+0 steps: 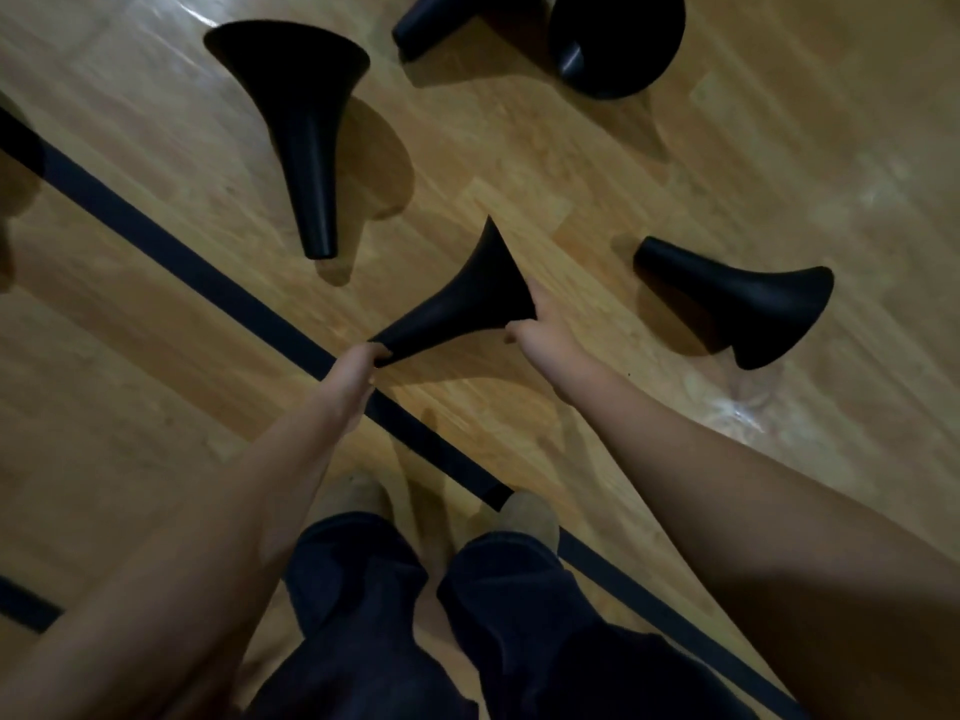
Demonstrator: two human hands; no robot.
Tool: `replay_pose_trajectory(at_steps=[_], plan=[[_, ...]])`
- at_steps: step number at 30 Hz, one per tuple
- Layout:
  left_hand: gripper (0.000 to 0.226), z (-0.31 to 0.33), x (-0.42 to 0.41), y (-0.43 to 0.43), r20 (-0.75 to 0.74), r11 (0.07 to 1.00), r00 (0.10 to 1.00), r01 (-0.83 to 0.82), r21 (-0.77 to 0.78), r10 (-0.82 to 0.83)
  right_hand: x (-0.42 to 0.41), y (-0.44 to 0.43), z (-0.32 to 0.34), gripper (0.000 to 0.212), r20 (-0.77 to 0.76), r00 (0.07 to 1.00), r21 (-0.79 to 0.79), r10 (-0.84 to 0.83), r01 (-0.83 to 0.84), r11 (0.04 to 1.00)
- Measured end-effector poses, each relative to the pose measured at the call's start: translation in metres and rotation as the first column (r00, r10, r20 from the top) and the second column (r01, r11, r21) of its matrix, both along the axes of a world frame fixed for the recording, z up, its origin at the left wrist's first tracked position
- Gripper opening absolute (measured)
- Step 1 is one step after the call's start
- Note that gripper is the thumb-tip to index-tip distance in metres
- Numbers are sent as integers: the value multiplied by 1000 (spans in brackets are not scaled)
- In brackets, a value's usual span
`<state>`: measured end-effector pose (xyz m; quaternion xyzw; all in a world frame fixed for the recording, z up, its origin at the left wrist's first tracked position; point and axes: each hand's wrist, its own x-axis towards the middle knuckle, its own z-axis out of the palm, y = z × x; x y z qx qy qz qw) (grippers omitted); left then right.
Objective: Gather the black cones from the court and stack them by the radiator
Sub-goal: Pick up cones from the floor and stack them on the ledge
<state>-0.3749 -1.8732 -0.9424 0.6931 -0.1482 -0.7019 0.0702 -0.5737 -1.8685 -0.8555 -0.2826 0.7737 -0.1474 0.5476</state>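
Observation:
A black cone (470,296) is held above the wooden floor, lying sideways. My left hand (358,379) grips its narrow tip. My right hand (540,330) pinches the edge of its wide base. Three more black cones lie tipped over on the floor: a tall one (301,122) at the upper left, one (743,309) to the right, and one (613,39) at the top. Another narrow black tip (431,31) pokes out beside the top cone.
A dark court line (218,283) runs diagonally across the wood floor (779,148), passing under my hands and between my feet. My legs in dark trousers (467,605) and tan shoes (524,517) fill the bottom centre.

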Motion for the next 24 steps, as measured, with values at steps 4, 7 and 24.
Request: replay_pose_trajectory(at_steps=[4,7,24], plan=[[56,28,2,-16,22,994,995,-97,-48,98,-8,-5,38,70,54,998,10,-36,36,999],[59,75,4,-28,5,994,998,-68,-83,69,-13,-9,82,77,67,997,-1,-40,41,999],[49,486,4,-131,162,974,987,60,-220,-24,-18,-59,465,76,149,982,-252,-113,148,956]])
